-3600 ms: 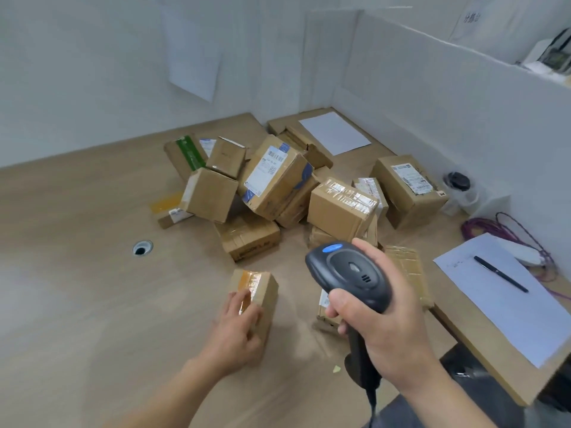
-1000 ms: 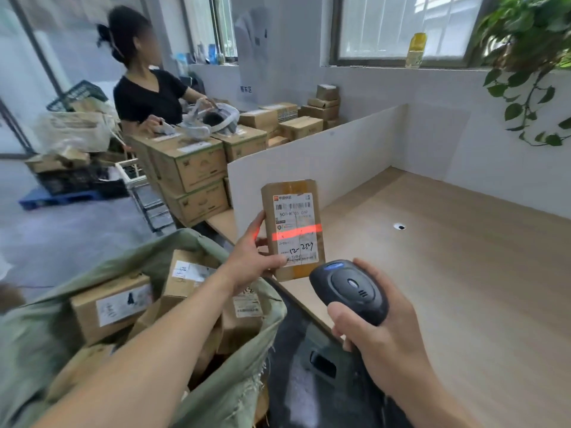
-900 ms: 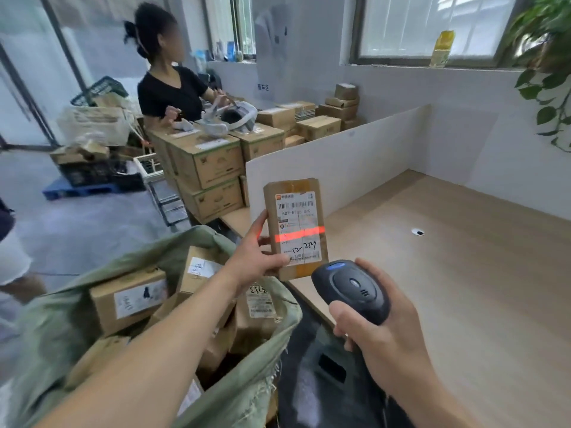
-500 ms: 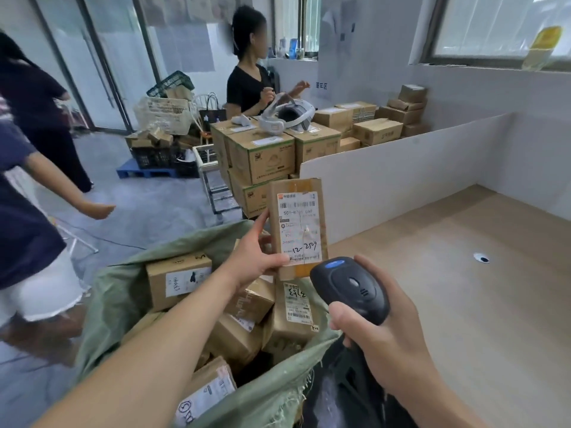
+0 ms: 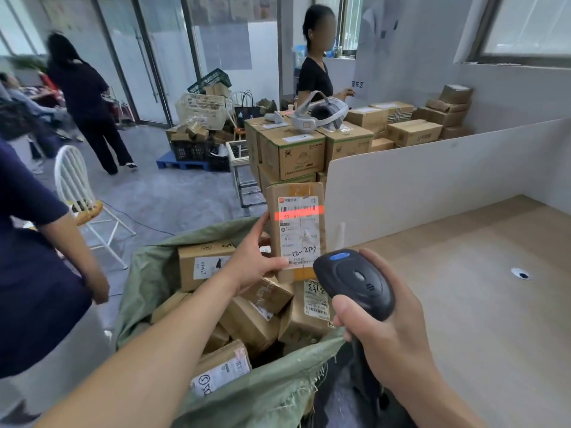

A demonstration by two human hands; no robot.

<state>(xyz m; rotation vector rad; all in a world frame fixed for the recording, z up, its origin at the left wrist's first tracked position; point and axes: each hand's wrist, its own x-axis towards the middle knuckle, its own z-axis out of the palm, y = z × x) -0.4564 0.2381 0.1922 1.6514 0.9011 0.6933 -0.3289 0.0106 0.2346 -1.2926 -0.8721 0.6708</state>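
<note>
My left hand (image 5: 256,257) holds a small brown parcel (image 5: 297,233) upright by its lower left edge, the white shipping label facing me. A red scan line lies across the barcode near the label's top. My right hand (image 5: 389,332) grips a black handheld barcode scanner (image 5: 355,282) just below and to the right of the parcel, its head aimed at the label. Both hands are above an open green woven sack (image 5: 262,387) filled with several taped parcels.
A wooden table (image 5: 463,288) with a white divider board (image 5: 432,183) lies to my right. Stacked cartons (image 5: 290,156) with a white headset on top stand ahead. A person in dark blue stands close at my left, beside a white chair (image 5: 77,186). Two more people are farther back.
My view has swung left from the table to the sack and room. The parcel stays in my left hand, and the red scan line, absent half a second ago, is back on the label.
</note>
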